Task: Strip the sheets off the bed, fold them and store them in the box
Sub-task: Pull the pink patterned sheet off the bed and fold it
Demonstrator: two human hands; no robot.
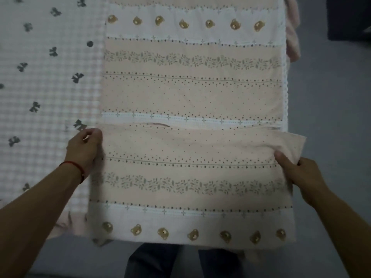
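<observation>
Sheet [190, 173] is light and floppy; my left hand [84, 149] and right hand [303, 175] each pinch a corner of the near fold.

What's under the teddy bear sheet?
Beside the teddy bear sheet, a checked sheet with bows shows, seemingly running beneath it. Whatever lies directly under is covered.

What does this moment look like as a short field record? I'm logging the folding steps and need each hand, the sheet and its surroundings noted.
stage: folding, near flap turned over the sheet
sheet: peach striped sheet with bear print, lying flat on the bed
left hand: left hand grips the flap's left corner
right hand: right hand pinches the flap's right corner
underneath: checked sheet with dark bows
box: not in view
floor: grey floor at right
</observation>
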